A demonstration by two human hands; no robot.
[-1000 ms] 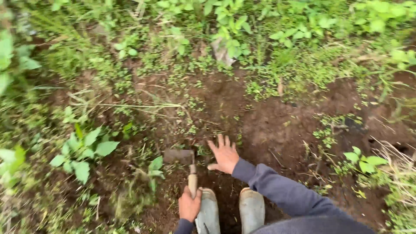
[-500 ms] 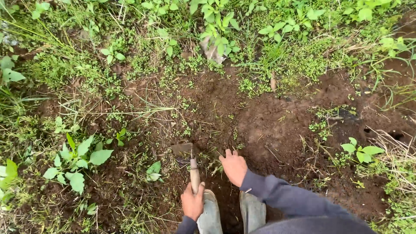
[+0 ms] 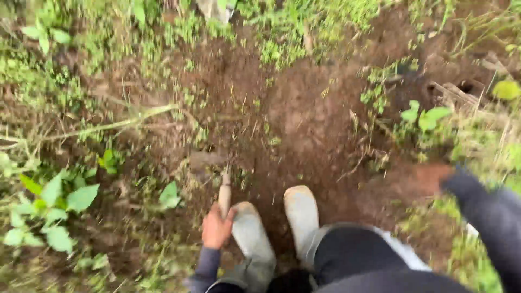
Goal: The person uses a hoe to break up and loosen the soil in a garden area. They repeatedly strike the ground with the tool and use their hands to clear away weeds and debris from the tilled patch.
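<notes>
Left hand [image 3: 216, 229] fingers wrapped tight on hoe [image 3: 223, 190] handle; blade sits in soil [image 3: 304, 119] ahead of boots [image 3: 255, 233]. Right hand [image 3: 431, 178] blurred, finger state unclear. I judge hoe stiff, head-heavy; grip mid-handle.

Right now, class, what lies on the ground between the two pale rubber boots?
Head view: only bare dark brown soil between the left pale rubber boot and the right one.

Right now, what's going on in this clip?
A person crouches over dark, freshly dug soil among green weeds. The left hand grips the wooden handle of a small hoe, its blade resting in the dirt. The right hand, blurred, is out to the side, holding nothing visible. Two pale rubber boots stand on the soil.
</notes>
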